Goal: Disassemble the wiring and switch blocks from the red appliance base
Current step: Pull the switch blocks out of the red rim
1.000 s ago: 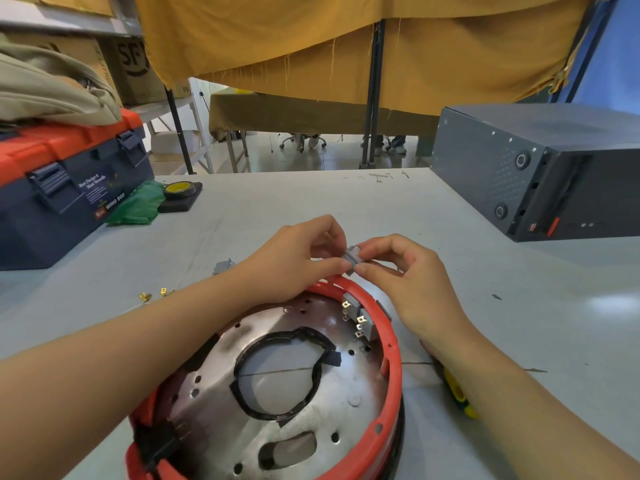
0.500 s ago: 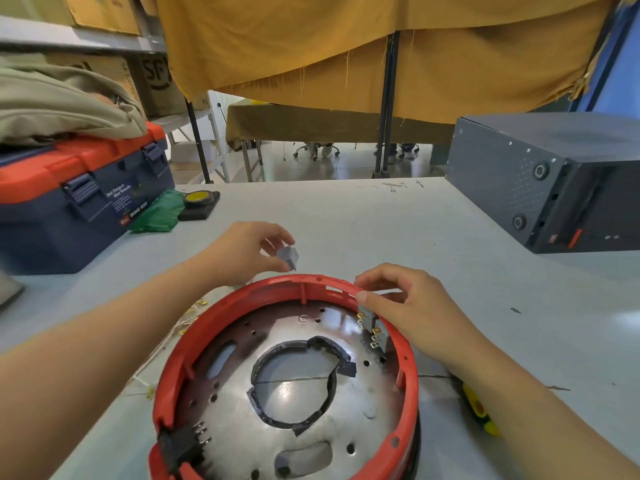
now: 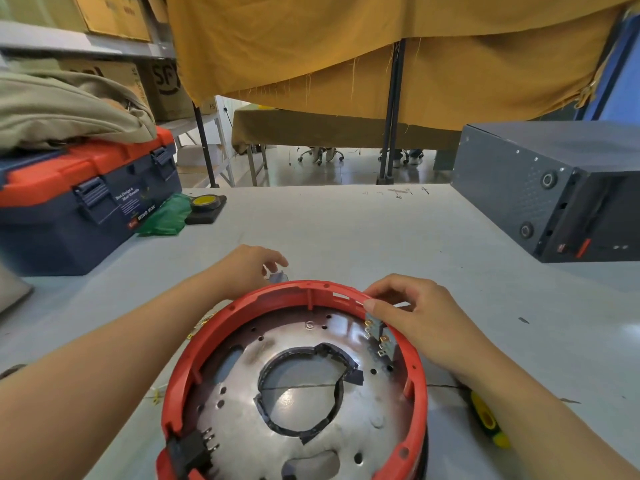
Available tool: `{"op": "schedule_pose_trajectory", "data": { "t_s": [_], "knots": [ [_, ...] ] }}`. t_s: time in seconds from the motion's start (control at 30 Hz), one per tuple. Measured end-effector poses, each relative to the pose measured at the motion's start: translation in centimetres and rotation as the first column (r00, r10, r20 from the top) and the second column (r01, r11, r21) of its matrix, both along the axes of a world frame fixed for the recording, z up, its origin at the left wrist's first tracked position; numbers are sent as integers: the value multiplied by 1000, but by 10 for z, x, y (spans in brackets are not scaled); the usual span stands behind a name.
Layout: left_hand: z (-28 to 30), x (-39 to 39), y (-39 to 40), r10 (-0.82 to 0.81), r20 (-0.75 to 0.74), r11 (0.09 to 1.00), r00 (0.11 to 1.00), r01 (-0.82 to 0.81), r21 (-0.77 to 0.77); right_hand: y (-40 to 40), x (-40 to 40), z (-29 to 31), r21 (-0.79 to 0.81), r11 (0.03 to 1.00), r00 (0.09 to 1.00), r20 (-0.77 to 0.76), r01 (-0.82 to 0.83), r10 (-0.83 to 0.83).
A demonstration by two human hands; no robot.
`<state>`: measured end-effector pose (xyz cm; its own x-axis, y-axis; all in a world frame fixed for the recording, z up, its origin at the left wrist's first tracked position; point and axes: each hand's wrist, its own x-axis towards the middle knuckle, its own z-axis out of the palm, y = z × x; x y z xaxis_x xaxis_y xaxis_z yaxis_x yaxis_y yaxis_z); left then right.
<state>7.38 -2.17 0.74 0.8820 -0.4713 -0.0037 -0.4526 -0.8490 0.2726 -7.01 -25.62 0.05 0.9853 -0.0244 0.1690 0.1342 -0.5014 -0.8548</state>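
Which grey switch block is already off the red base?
The small grey switch block at the left hand's fingertips, on the table beyond the rim. The mounted switch blocks sit inside the red base.

Two hands: left [image 3: 247,268], right [image 3: 420,317]. One red base [image 3: 242,310]. Two switch blocks [image 3: 379,337] on its rim, one loose block [image 3: 277,277]. One toolbox [image 3: 69,216], one grey case [image 3: 554,188], one screwdriver [image 3: 488,422].
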Motion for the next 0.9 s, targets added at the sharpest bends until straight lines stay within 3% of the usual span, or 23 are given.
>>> {"op": "schedule_pose_trajectory", "data": {
  "t_s": [0.2,0.5,0.9],
  "knots": [
    [24,-22,-17,-37,69,986,997,48,-159,0,1,2,-3,1000,1000,14,10,-10],
    [31,-89,-61,-343,40,900,939,340,-272,-9,0,7,-30,999,997,-76,-10,8],
    [22,-88,-58,-391,-153,869,908,309,-387,-14,-1,9,14,999,987,-159,-38,39]
  ]
}}
